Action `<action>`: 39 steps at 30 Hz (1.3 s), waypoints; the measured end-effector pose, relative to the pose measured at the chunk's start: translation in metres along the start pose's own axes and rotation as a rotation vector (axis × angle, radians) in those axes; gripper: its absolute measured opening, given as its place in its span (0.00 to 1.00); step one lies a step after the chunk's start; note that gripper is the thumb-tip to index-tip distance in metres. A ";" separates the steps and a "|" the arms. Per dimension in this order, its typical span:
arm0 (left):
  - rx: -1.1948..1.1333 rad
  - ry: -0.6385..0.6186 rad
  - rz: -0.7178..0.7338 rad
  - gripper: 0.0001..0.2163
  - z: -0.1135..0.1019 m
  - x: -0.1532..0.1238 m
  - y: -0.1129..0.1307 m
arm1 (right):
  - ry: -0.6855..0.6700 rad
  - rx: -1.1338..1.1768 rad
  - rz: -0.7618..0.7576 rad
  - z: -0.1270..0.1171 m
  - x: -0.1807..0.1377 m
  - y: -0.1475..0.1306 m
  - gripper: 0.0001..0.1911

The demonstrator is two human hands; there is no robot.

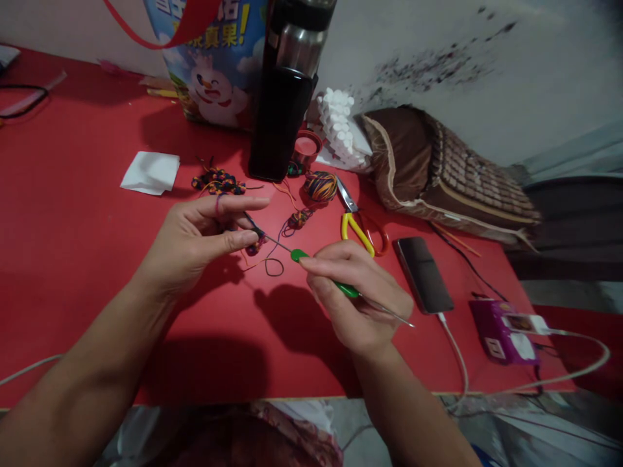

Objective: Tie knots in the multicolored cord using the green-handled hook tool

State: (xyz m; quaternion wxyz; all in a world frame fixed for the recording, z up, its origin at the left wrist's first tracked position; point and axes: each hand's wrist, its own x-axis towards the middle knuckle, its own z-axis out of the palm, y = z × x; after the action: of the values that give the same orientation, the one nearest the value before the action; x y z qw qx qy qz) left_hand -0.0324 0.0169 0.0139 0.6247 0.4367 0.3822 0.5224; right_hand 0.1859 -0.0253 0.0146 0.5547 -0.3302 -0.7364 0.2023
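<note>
Between the thumb and fingers of my left hand (195, 240) is pinched a small piece of multicoloured crochet work (255, 244), partly hidden by the fingers. A strand of yarn loops round the left index finger. My right hand (360, 292) grips a crochet hook (345, 288) by its green handle, its thin metal shaft reaching to the crochet piece. Loose yarn (275, 266) trails below on the table. Beyond the hands lie a ball of multicoloured yarn (321, 187), a smaller yarn bundle (298, 218) and another crocheted piece (219, 181).
On the red table (87, 259) stand a dark bottle (282, 97) and a printed bag (214, 78). Yellow-handled scissors (357, 232), a phone (424, 275) on a cable and a purple box (501, 331) lie right. White paper (150, 172) is left; a brown cushion (452, 168) leans behind.
</note>
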 end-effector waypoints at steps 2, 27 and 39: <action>0.011 0.004 0.013 0.16 -0.001 0.000 -0.001 | -0.001 -0.004 0.001 0.000 0.000 0.000 0.17; 0.123 -0.079 0.084 0.22 -0.004 -0.004 0.000 | 0.001 -0.019 0.019 -0.001 -0.001 -0.001 0.16; 0.062 -0.014 0.055 0.19 -0.005 -0.002 0.005 | -0.032 -0.021 0.018 -0.002 -0.002 -0.003 0.17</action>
State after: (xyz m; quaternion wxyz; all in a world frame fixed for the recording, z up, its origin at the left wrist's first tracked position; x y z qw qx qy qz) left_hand -0.0387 0.0155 0.0167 0.5990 0.4698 0.3816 0.5243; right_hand 0.1869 -0.0286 0.0157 0.5374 -0.3394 -0.7443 0.2050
